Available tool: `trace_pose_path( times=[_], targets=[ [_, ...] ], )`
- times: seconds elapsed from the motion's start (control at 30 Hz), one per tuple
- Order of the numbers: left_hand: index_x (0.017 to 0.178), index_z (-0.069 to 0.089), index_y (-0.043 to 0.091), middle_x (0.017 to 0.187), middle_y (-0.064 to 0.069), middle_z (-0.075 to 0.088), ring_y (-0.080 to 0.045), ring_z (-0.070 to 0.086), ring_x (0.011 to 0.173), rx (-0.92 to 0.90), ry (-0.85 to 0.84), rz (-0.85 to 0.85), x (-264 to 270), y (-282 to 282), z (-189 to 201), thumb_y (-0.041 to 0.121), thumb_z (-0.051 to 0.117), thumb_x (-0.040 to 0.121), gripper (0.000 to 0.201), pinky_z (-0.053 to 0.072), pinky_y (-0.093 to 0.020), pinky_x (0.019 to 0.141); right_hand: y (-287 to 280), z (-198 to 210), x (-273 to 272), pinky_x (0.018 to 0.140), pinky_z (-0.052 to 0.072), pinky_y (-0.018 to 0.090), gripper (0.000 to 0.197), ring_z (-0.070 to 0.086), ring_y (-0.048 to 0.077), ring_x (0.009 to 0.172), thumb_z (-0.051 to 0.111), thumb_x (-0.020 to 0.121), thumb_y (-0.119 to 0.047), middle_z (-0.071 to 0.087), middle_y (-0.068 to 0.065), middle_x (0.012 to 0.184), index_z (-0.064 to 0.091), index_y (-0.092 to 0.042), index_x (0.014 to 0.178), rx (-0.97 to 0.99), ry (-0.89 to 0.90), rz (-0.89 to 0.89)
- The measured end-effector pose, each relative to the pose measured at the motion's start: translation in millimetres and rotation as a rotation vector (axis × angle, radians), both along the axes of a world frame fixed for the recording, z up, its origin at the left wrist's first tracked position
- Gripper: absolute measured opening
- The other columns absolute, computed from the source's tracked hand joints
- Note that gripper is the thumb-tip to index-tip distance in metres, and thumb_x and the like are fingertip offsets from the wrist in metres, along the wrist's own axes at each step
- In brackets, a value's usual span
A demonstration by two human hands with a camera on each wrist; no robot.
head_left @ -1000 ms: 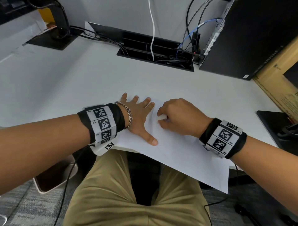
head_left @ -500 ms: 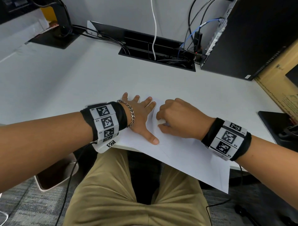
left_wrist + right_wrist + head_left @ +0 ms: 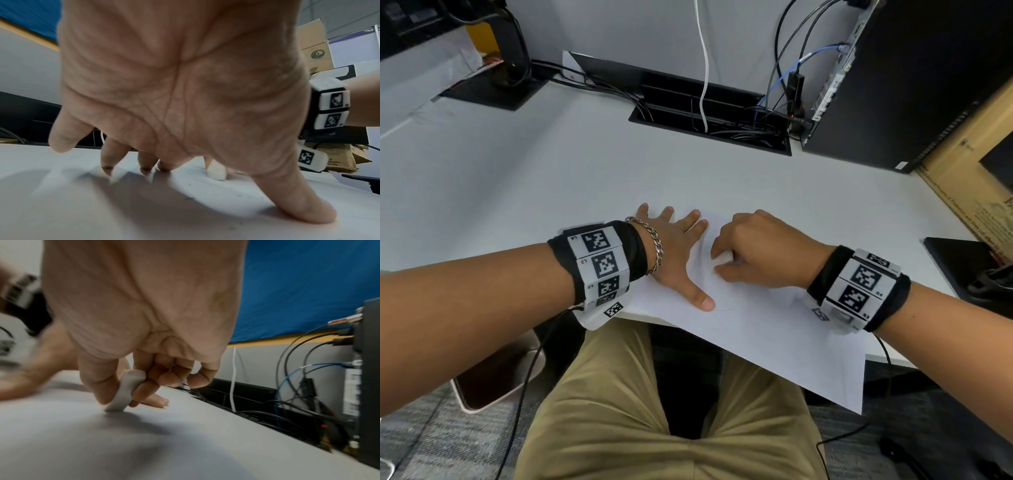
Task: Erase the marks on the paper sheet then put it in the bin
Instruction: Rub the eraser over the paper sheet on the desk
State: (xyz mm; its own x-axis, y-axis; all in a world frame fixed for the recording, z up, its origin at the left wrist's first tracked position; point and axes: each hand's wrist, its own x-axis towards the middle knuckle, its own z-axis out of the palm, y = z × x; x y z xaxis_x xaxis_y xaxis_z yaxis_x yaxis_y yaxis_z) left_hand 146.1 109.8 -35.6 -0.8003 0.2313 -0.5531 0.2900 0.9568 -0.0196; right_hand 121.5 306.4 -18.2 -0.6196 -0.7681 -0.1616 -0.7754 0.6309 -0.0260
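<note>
**Eraser pressed to the sheet, other hand pinning it flat**

A white rectangular paper sheet (image 3: 750,329) lies on the pale grey desk top (image 3: 551,178), turned at an angle, with its corner at 5 o'clock hanging off the desk's near edge above the person's khaki trousers (image 3: 626,404). A faint thin line shows on the sheet just beside the left thumb; in the left wrist view small dark specks lie scattered on the paper.

The left hand (image 3: 674,253) lies palm down on the sheet's 9 o'clock side, fingers straight and spread toward 12 o'clock, thumb stretched toward 4 o'clock, fingertips and thumb tip pressing the paper. The paper wrinkles a little under those fingertips. A silver chain bracelet (image 3: 654,246) sits on that wrist.

The right hand (image 3: 763,253), just beside the left at 3 o'clock, has its fingers curled and pinches a small white rubber eraser (image 3: 127,391) between the thumb and the first fingers. The eraser's lower end touches the sheet; the remaining fingers are tucked in above the paper.

At 12 o'clock a black cable slot (image 3: 715,116) in the desk holds tangled cables, with a white cord (image 3: 703,68) running down into it. A black computer tower (image 3: 914,78) stands at 2 o'clock. The bin shows in no view.
</note>
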Motion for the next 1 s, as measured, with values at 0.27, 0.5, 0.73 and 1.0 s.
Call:
trace_pose_path(
  times=[0.27,0.5,0.73,1.0],
  targets=[
    [0.166,-0.016,0.023,0.175,0.0,-0.016,-0.036,-0.001,0.161,-0.082,0.058,-0.052,4.0,1.9,5.3,0.111,0.04,0.054,0.153,-0.008,-0.067,0.123,19.4,0.1,0.2,0.085,0.051,0.037,0.025,0.058,0.013,0.093,0.066,0.09,-0.043,0.068,-0.014,0.095,0.074,-0.029,0.109,-0.141,-0.047,-0.146],
    [0.167,0.007,0.02,0.173,-0.006,0.014,-0.035,0.015,0.158,-0.098,0.106,-0.082,-0.7,5.2,14.1,0.112,0.037,0.055,0.148,0.001,-0.066,0.124,24.4,-2.6,3.2,0.084,0.05,0.035,0.025,0.057,0.013,0.092,0.065,0.089,-0.044,0.067,-0.015,0.095,0.074,-0.031,0.108,-0.13,-0.058,-0.16],
    [0.165,-0.018,0.026,0.174,0.007,-0.016,-0.036,-0.003,0.161,-0.033,0.053,-0.014,-0.7,-2.3,4.0,0.111,0.041,0.052,0.153,-0.006,-0.069,0.123,5.6,7.1,-8.9,0.083,0.051,0.035,0.025,0.06,0.014,0.092,0.067,0.089,-0.044,0.067,-0.013,0.092,0.074,-0.03,0.11,-0.111,-0.085,-0.149],
    [0.165,-0.018,0.026,0.174,0.008,-0.015,-0.038,-0.007,0.161,-0.032,0.071,-0.004,-0.8,-1.4,3.7,0.111,0.041,0.053,0.153,-0.01,-0.072,0.12,-10.0,0.6,-25.1,0.082,0.043,0.032,0.03,0.058,0.015,0.093,0.063,0.09,-0.04,0.061,-0.014,0.089,0.073,-0.027,0.114,-0.065,0.028,-0.12]
  ],
)
